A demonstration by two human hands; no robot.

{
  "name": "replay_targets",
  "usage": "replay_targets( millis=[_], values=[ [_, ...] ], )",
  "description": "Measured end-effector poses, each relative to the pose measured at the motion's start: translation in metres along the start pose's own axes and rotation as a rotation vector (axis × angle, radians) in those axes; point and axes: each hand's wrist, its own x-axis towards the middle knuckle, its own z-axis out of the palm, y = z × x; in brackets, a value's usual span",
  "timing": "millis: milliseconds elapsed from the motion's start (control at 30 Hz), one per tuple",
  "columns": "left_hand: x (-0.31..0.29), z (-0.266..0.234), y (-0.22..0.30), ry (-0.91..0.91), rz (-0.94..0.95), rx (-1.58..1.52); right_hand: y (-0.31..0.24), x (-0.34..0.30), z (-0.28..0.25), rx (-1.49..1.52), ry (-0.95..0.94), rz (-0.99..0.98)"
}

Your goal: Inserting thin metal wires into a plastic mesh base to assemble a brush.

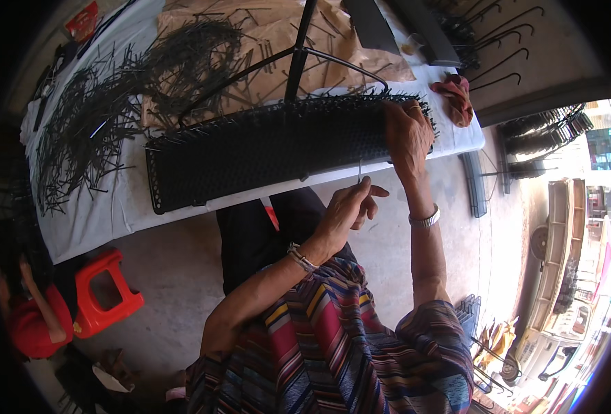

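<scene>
The main workpiece, a long black perforated panel point(257, 155), lies on the white-covered table point(105, 224) directly in front of the seated person. Its long axis runs left to right, with the right end slightly farther from the person. Short dark pins point(333, 101) bristle densely along its far edge.

Right hand point(409, 134): placed over the panel's right end, in contact with it. The fingers are bent toward the far corner, among the pins; from where I stand their tips are hidden, so I cannot tell what they close on.

Left hand point(350, 210): positioned just off the panel's near edge, right of its middle. The thumb and a finger are pinched narrow on a thin pale rod point(360, 169), which points up toward the panel; the other fingers are loosely bent, pointing right.

Surrounding items, located from the panel: a loose heap of black rods point(85, 127) at its left; brown paper point(395, 67) with more scattered rods beyond it; a thin-legged black stand point(296, 69) at its far side; a crumpled reddish cloth point(455, 100) past its right end; a red plastic stool point(116, 317) below its left end, on the floor.
</scene>
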Motion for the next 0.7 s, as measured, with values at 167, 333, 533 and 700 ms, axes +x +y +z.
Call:
replay_targets(
  millis=[167, 333, 533, 700],
  values=[
    [0.001, 0.0, 0.0, -0.024, 0.017, -0.009, 0.007, 0.001, -0.002, -0.094, -0.011, 0.01],
    [-0.001, 0.002, 0.003, 0.0, 0.017, 0.032, 0.006, 0.007, 0.003, -0.104, -0.042, -0.016],
    [-0.003, -0.003, -0.004, 0.006, 0.046, 0.021, -0.013, -0.009, -0.015, -0.025, -0.029, 0.031],
    [0.005, -0.004, -0.008, -0.019, 0.113, 0.086, -0.015, -0.042, -0.05, 0.69, -0.602, 0.168]
  ],
)
